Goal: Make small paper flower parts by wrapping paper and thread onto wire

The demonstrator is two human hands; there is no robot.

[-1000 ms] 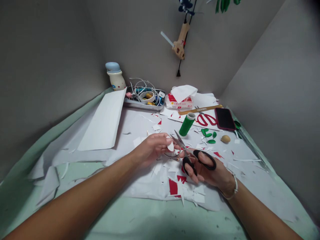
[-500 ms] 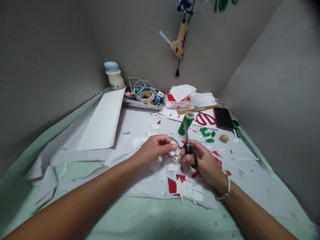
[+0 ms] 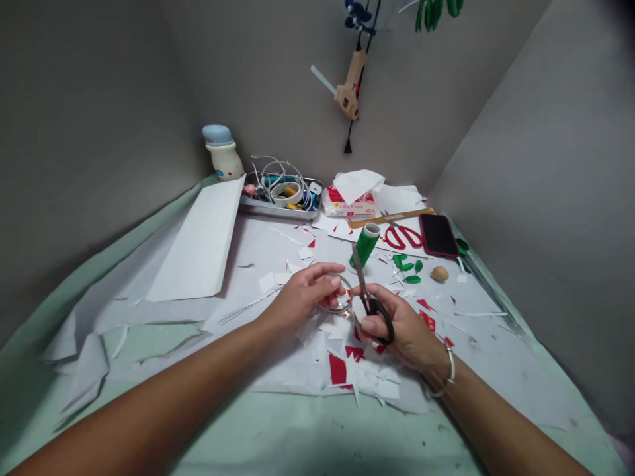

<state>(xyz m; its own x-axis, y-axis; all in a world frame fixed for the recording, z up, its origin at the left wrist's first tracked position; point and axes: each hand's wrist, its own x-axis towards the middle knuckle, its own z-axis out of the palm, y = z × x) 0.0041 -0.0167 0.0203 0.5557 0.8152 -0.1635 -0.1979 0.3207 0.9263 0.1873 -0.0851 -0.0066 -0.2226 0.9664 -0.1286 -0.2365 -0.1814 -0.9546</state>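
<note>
Right hand point(image 3: 404, 327) grip clenched on black-handled scissors point(image 3: 370, 307); left hand point(image 3: 300, 295) grasping thin clear ring point(image 3: 342, 293); green thread spool point(image 3: 364, 246) at twelve o'clock.

A home craft corner: a glue gun point(image 3: 350, 89) hangs at twelve o'clock, paper scraps point(image 3: 338, 370) lie at six, a phone point(image 3: 438, 235) at two.

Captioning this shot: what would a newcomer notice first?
Black-handled steel scissors in the right hand at centre catch the eye, beside a thin clear ring in the left hand. Red and white paper scraps litter the sheet below, and a beige glue gun hangs on the wall.
</note>
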